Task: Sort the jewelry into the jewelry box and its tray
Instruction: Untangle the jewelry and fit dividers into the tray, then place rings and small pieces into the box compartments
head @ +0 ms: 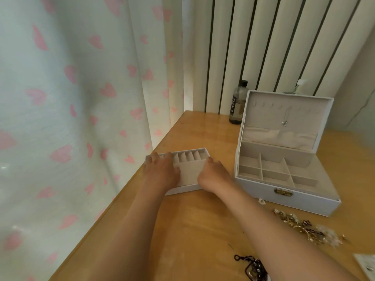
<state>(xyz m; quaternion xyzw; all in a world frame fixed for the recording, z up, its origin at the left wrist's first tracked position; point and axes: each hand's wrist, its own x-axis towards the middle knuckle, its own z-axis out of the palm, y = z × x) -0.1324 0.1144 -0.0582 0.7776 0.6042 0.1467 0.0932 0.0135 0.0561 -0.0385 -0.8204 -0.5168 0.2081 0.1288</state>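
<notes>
My left hand (160,171) lies spread on the left end of the tray (190,173) and my right hand (213,175) curls at its right end, whether clamped I cannot tell; the tray's long axis spans between them, while the jewelry (304,226) lies back beside my right forearm, nearer that hand.

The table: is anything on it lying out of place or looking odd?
Yes. A tangled heap of gold jewelry lies loose on the table in front of the open jewelry box, and a dark chain lies apart near the front edge.
</notes>
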